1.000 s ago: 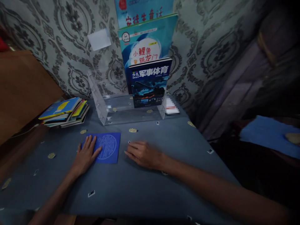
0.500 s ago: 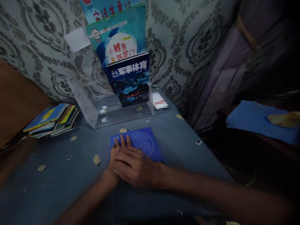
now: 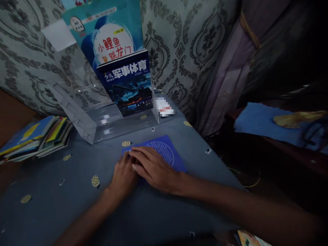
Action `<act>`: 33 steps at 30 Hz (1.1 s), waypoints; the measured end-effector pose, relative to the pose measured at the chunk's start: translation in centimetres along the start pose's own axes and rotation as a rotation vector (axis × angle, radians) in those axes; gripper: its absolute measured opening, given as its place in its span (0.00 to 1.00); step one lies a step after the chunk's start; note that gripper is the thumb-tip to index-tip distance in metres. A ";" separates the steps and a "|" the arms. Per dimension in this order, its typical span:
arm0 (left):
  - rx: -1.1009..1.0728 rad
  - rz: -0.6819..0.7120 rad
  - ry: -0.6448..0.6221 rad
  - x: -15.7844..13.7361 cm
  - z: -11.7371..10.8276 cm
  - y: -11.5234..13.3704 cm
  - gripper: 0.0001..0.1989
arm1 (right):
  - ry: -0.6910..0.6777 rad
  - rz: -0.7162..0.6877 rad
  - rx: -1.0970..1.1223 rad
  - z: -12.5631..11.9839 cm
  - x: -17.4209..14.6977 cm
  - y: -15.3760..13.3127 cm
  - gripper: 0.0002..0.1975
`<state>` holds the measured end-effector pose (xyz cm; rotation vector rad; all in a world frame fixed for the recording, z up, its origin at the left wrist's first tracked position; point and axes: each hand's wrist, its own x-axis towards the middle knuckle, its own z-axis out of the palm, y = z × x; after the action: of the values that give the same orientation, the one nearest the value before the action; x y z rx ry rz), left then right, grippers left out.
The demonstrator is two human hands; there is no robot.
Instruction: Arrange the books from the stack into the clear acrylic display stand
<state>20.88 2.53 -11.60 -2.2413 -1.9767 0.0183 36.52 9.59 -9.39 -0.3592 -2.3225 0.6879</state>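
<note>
A blue booklet (image 3: 176,159) with a white circle of small text lies flat on the table below the clear stand. My left hand (image 3: 124,174) rests at the booklet's left edge, palm down. Its fingers are partly hidden under my right hand, and the part that shows looks laid flat rather than clenched. My right hand (image 3: 159,174) lies across the booklet and over the left fingers, its own fingers stretched out and the thumb apart. Neither hand grips anything that I can see.
A clear acrylic stand (image 3: 118,126) holds a dark military book (image 3: 130,85) in front of a teal book (image 3: 89,41). Left of it is a stack of books (image 3: 33,136). At right, beyond the table edge, a blue cloth (image 3: 253,118) lies on a dark red surface.
My right hand has slid forward over the left fingers, which were spread on the booklet and in plain sight before. The view has shifted, so the stand and books sit further left.
</note>
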 end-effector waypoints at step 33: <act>0.009 -0.014 0.065 0.0 -0.7 -0.8 0.19 | -0.174 0.230 -0.678 -1.1 -3.8 5.6 0.26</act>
<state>20.21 2.54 -10.84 -2.1934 -1.9551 -0.0464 40.40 12.99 -13.82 -0.9086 -2.6583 0.0025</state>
